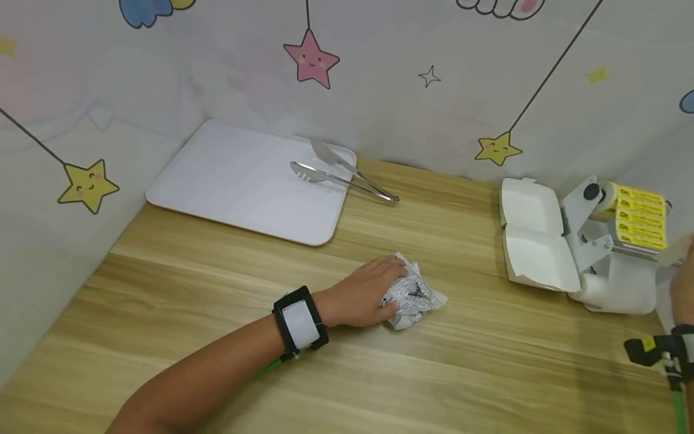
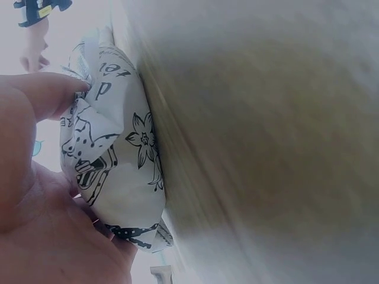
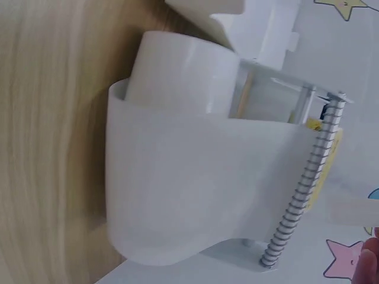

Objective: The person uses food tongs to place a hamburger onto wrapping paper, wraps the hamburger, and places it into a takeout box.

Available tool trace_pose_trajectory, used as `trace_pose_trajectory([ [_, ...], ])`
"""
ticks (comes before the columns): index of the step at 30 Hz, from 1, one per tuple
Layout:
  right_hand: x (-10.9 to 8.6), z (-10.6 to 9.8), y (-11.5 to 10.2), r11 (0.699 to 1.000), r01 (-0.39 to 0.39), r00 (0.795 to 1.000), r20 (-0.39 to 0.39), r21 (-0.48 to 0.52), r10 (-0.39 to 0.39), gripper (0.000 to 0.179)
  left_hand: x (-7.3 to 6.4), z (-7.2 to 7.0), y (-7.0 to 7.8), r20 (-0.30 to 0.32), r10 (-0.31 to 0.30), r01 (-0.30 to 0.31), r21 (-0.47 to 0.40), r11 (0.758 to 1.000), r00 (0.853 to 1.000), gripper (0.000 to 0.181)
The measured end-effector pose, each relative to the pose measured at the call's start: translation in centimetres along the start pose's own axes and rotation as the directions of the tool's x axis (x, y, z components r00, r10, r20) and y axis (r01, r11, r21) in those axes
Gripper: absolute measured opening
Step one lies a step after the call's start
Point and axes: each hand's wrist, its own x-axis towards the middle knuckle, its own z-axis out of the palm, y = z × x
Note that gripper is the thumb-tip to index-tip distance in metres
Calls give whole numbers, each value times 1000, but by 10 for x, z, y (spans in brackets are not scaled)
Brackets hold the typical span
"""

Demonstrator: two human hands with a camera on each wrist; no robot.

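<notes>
My left hand (image 1: 363, 292) grips a crumpled paper-wrapped bundle (image 1: 414, 296) on the wooden table, thumb on its near side. Black print, with lettering and a flower, covers the white wrapper (image 2: 127, 148) in the left wrist view; its contents are hidden. At the right edge, my right hand (image 1: 684, 289), partly cut off, pinches a pale label (image 1: 674, 252) beside the label dispenser (image 1: 588, 208). Yellow printed labels (image 1: 641, 220) run over the dispenser's top. White backing paper (image 3: 177, 177) loops below it around a roll, near a spring-wrapped rod (image 3: 302, 189).
An open white clamshell box (image 1: 534, 235) stands against the dispenser's left side. Metal tongs (image 1: 347, 178) lie partly on a white tray (image 1: 244, 181) at the back left. A star-patterned cloth (image 1: 379, 114) hangs behind the table (image 1: 461, 374).
</notes>
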Motion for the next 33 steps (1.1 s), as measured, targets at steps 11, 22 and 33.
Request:
trace_pose_trajectory([
  [11, -64, -8, -75, 951, 224, 970, -139, 213, -198, 44, -1, -2, 1, -10, 15, -15, 0, 1000, 1000, 57],
  [22, -137, 25, -148, 574, 696, 653, -48, 431, -756, 9, -1, 0, -1, -16, 16, -16, -7, 1000, 1000, 56],
  [33, -182, 55, -159, 429, 808, 456, 32, 404, -889, 19, -2, -1, -2, -33, 22, -23, -25, 999, 999, 56],
])
